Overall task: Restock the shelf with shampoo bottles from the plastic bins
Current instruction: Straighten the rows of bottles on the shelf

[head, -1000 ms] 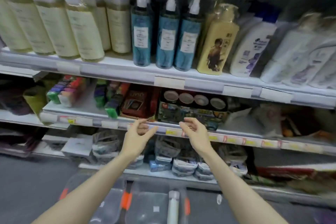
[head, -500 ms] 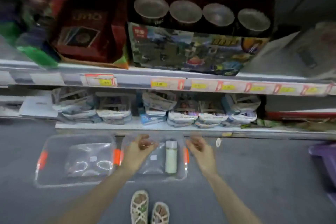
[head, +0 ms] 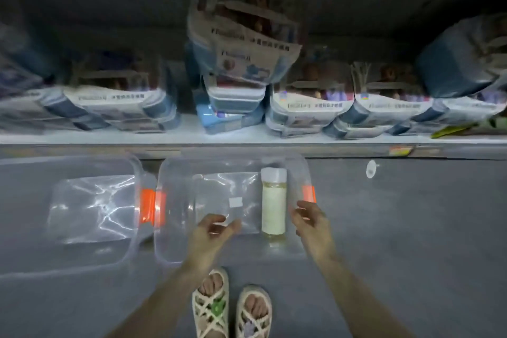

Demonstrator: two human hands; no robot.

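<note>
Two clear plastic bins with orange latches stand side by side on the grey floor. The right bin point(head: 170, 228) holds one pale cream shampoo bottle point(head: 273, 206) lying on its side, white cap toward the shelf. The left bin point(head: 129, 228) holds no bottle that I can see. My left hand point(head: 211, 230) hovers over the right bin, left of the bottle, fingers loosely curled, holding nothing. My right hand point(head: 311, 222) hovers just right of the bottle, fingers relaxed, holding nothing.
The bottom shelf point(head: 247, 137) runs across the view just behind the bins, stacked with packaged goods point(head: 241, 63). A small white disc point(head: 371, 169) lies on the floor to the right. My sandalled feet point(head: 231, 307) stand right behind the right bin.
My view has dropped from the shampoo shelf down to the floor bins. Both hands have come down with it and now hover on either side of the bottle in the right bin.
</note>
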